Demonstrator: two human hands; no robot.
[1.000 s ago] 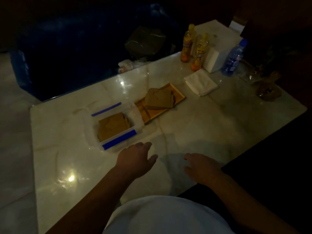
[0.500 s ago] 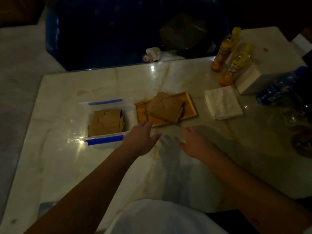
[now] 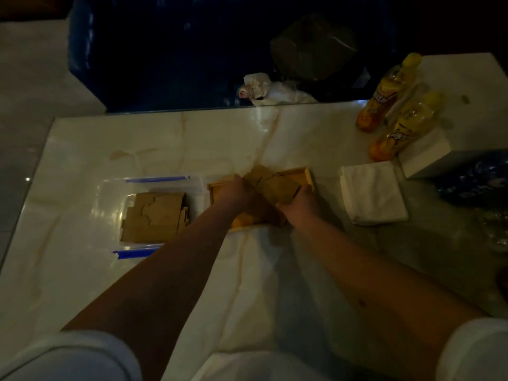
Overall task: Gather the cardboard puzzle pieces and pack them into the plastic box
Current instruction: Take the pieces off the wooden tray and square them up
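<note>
Dim marble tabletop (image 3: 82, 270). Stack of cardboard puzzle pieces (image 3: 270, 185) is clasped on the wooden tray (image 3: 306, 174) between left hand (image 3: 236, 192) and right hand (image 3: 301, 203), fingers curled on opposite edges. Light, stiff, prone to sliding apart; squeezing edgewise is advised. Plastic box (image 3: 110, 193), left of the tray, is part-filled.

**Materials and finishes on a dimly lit bench**

The bench (image 3: 82, 166) is glossy, pale marble-look stone with faint veins. Left of the fingers (image 3: 299, 191), a clear, shiny plastic box (image 3: 110, 193) holds matt brown cardboard puzzle pieces (image 3: 156, 215). Under the fingers sits a smooth wooden tray (image 3: 305, 174). To their right lies soft white paper napkins (image 3: 371, 193); beyond, glossy plastic bottles (image 3: 395, 133).
</note>
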